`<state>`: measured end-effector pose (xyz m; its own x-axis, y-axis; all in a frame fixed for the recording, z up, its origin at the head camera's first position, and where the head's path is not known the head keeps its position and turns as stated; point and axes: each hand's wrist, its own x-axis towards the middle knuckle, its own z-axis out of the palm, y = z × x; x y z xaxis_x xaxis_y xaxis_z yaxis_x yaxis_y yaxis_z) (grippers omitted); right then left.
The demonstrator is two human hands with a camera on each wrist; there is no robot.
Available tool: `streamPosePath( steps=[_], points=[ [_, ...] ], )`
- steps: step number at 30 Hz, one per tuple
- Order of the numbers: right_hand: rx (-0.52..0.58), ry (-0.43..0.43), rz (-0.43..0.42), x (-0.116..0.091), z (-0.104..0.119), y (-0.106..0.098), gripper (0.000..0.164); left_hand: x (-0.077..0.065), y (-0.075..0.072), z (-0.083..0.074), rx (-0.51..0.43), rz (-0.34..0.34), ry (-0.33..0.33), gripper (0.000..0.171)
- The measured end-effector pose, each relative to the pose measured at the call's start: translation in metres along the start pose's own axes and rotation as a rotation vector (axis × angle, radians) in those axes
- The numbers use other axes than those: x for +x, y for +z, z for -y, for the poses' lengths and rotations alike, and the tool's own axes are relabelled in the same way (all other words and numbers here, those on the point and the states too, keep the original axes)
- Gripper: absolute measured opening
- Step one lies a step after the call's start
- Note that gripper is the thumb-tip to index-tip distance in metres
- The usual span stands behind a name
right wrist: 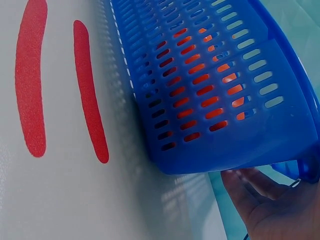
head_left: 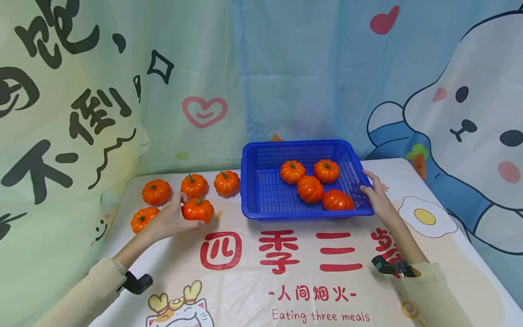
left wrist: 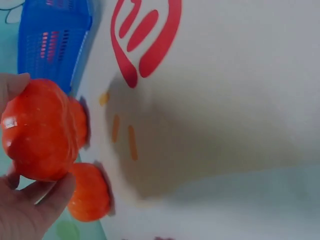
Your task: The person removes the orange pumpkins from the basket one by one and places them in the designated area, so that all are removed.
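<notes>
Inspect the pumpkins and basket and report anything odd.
Nothing visibly spilled or damaged. In the blue basket, the center pumpkin and front-right pumpkin show no stem, unlike the two rear pumpkins, so they may have tipped over.

Dressed in plain, loose cream: left sleeve [head_left: 86,293] front-left of blue basket [head_left: 269,215], right sleeve [head_left: 434,290] front-right of it. Fitted with black, angular left wrist camera [head_left: 136,282] and similar right wrist camera [head_left: 387,265].

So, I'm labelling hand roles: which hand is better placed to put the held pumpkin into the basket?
Probably the left hand: it grips the pumpkin, while the right hand is at the right end of the basket.
</notes>
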<state>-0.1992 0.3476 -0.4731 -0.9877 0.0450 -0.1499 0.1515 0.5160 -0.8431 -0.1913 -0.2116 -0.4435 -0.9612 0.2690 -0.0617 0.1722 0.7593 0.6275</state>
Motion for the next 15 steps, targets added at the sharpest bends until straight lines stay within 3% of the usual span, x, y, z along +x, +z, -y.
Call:
streamPosePath(
  steps=[8, 11, 15],
  points=[
    [-0.002, 0.014, 0.007, -0.001, 0.001, 0.000, 0.064, -0.001, -0.001, 0.017, 0.068, -0.087, -0.029, 0.065],
    [0.006, 0.014, 0.012, -0.001, 0.001, 0.000, 0.065, -0.001, -0.001, 0.024, 0.083, -0.087, -0.034, 0.068],
    [0.012, 0.012, 0.015, 0.000, 0.001, 0.000, 0.065, -0.001, 0.000, 0.030, 0.114, -0.045, -0.062, 0.085]
  ],
)
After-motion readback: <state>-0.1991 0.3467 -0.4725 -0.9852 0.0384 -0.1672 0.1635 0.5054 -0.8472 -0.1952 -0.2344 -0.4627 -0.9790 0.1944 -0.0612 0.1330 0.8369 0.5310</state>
